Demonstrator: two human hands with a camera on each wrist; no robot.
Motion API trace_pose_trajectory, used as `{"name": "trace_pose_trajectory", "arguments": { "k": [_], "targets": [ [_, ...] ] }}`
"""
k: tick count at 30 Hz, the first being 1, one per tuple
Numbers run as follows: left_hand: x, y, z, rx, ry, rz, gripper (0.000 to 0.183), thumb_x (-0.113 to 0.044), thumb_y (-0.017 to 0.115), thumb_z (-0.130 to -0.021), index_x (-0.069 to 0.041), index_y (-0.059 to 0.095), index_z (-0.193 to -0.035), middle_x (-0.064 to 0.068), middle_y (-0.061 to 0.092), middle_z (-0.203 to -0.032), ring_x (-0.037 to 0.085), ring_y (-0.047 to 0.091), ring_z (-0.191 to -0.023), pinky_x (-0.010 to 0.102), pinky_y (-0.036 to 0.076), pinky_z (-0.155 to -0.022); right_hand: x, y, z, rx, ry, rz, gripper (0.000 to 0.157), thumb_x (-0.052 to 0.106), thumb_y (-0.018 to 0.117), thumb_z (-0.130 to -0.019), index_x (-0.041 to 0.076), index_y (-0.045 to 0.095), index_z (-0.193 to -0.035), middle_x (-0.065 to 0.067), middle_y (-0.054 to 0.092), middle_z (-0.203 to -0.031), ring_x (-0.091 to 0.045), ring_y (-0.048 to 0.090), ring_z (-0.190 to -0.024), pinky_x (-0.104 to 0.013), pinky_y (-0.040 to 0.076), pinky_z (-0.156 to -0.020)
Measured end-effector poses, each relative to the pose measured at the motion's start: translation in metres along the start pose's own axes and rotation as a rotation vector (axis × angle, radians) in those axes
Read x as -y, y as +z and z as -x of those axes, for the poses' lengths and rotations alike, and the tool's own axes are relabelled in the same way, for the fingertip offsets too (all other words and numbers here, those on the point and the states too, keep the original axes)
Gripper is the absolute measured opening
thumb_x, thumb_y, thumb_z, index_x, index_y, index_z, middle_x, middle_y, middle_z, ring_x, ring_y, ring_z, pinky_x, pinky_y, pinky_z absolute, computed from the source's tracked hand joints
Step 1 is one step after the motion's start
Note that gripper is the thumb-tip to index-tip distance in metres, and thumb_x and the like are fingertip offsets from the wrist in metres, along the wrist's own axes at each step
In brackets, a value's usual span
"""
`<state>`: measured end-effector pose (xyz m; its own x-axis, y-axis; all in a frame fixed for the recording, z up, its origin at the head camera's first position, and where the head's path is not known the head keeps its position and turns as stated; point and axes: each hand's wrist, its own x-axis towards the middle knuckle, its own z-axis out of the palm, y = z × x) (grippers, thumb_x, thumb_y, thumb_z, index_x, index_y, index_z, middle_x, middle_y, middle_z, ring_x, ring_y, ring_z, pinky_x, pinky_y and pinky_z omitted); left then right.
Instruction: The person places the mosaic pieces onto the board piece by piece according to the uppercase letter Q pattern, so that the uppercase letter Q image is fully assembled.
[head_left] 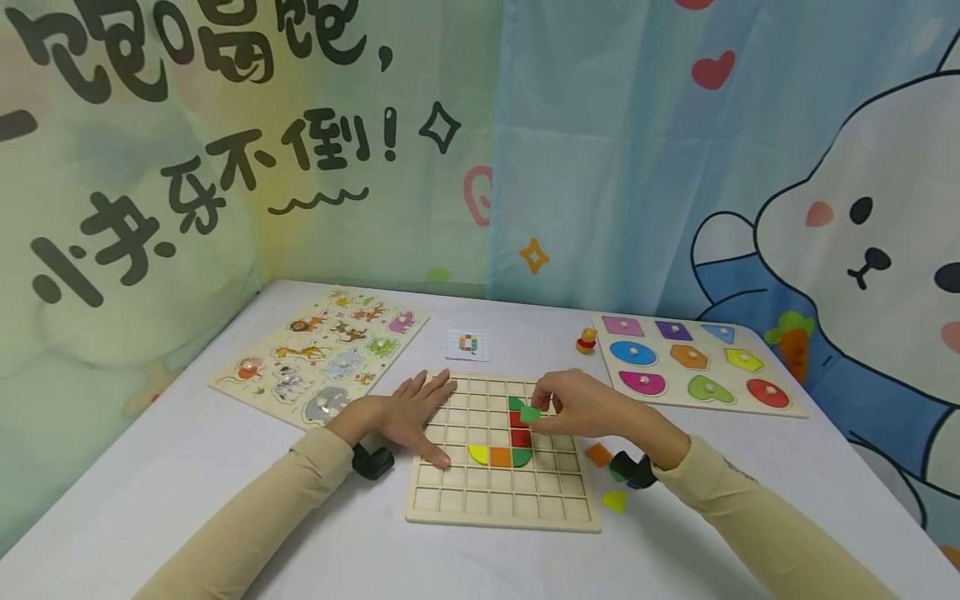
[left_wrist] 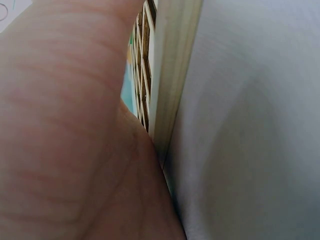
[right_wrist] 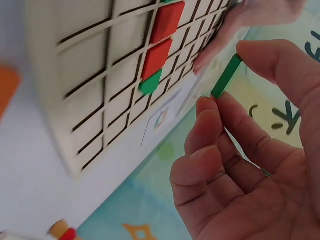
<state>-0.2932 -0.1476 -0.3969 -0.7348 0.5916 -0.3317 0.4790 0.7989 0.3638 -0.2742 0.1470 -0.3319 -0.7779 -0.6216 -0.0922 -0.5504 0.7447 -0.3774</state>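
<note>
Tile (head_left: pixel 529 414), green and thin, is pinched between thumb and fingers of the right hand (head_left: pixel 581 404); the right wrist view shows it nearly edge-on, raised apart from the wooden grid board (head_left: pixel 502 502). With the board's middle as the dial's centre and 12 pointing away from the person, the tile hangs at 1 o'clock. Beneath and beside it runs a column of set pieces: a green corner piece (head_left: pixel 515 403) at the far end, two red squares (head_left: pixel 521 438), then a near green corner piece (head_left: pixel 522 457). From there, toward 9 o'clock, lie an orange square (head_left: pixel 499 457) and a yellow rounded piece (head_left: pixel 477 454), adjoining in a row.

The left hand (head_left: pixel 405 419), fingers spread wide and holding nothing, lies across the board's edge at 10 o'clock. Off the board, a loose orange piece (head_left: pixel 599 454) lies at 3 o'clock and a loose yellow piece (head_left: pixel 615 501) at 4.

Farther out, a small pattern card (head_left: pixel 468 345) lies between 11 and 12, a yellow-and-red figurine (head_left: pixel 587 341) stands at 1, an animal puzzle (head_left: pixel 307 371) sits at 10 and a shape puzzle (head_left: pixel 701 367) at 2. Behind the white table (head_left: pixel 360 550) hangs a printed curtain (head_left: pixel 592 167).
</note>
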Motion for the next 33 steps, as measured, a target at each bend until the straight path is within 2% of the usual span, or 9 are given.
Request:
{"name": "trace_pose_trajectory", "arguments": {
  "k": [10,18,25,33],
  "targets": [
    [-0.005,0.001,-0.003,0.002,-0.022,-0.023,0.122,-0.070,0.069,-0.075,-0.016,-0.002,-0.158,0.004,-0.015,-0.164,0.034,-0.014,-0.150,0.050,-0.003,-0.122,0.016,0.015,-0.031,0.072,-0.055,0.013,0.017,0.024,0.076,-0.085,0.011,0.068,-0.092,0.005,0.062,-0.081,-0.010,0.053,-0.073,-0.021,0.049,-0.068],
    [-0.003,0.000,0.000,0.002,-0.028,-0.037,0.122,-0.071,0.068,-0.075,-0.015,-0.002,-0.158,0.005,-0.015,-0.164,0.036,-0.014,-0.149,0.051,-0.002,-0.121,0.026,0.033,-0.054,0.131,-0.090,-0.002,0.018,0.024,0.077,-0.084,0.009,0.068,-0.091,0.006,0.062,-0.078,-0.008,0.053,-0.070,-0.022,0.049,-0.066],
    [-0.003,-0.001,0.000,0.005,-0.028,-0.043,0.121,-0.070,0.067,-0.076,-0.015,-0.002,-0.158,0.005,-0.015,-0.164,0.035,-0.014,-0.149,0.051,-0.002,-0.121,0.035,0.039,-0.059,0.171,-0.046,-0.005,0.016,0.018,0.076,-0.086,0.008,0.068,-0.096,0.004,0.063,-0.082,-0.011,0.056,-0.076,-0.028,0.051,-0.075],
    [-0.004,0.000,-0.001,-0.001,-0.021,-0.039,0.120,-0.068,0.068,-0.077,-0.013,-0.001,-0.158,0.006,-0.013,-0.165,0.036,-0.012,-0.150,0.051,-0.001,-0.121,0.034,0.041,-0.059,0.175,-0.046,-0.011,0.015,0.015,0.075,-0.086,0.008,0.065,-0.093,0.004,0.061,-0.081,-0.010,0.053,-0.075,-0.023,0.049,-0.073]
  ]
}}
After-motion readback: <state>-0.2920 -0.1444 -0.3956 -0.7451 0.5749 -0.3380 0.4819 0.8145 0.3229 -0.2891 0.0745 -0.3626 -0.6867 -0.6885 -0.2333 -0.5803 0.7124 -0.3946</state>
